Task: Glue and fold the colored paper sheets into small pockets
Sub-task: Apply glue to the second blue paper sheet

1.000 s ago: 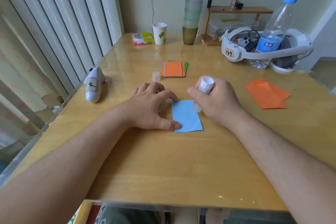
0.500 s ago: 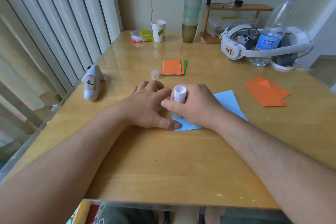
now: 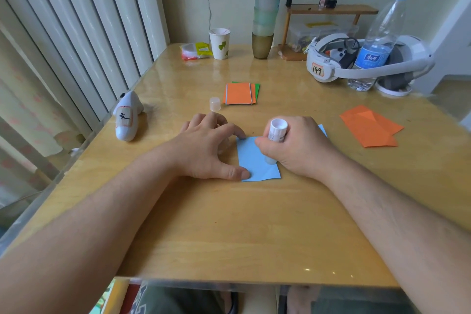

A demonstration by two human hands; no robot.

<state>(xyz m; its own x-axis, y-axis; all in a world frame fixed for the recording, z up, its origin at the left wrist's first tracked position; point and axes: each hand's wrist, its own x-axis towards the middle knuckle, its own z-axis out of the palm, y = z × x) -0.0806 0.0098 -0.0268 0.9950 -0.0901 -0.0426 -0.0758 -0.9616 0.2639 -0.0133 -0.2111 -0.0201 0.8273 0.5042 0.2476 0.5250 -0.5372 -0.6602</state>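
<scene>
Water bottle [image 3: 377, 41], headset [image 3: 331, 66] (tagged 149), paper cup [image 3: 219, 43].

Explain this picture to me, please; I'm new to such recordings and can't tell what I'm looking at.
There is no machine here: a camera worn on a person's head looks down at their two bare hands over a wooden table. The left hand presses a blue paper flat with fingertips and thumb. The right hand grips a glue stick, tip down on the paper. The stick's cap stands farther back, beside a pile of finished pockets. Orange sheets lie to the right.
</scene>
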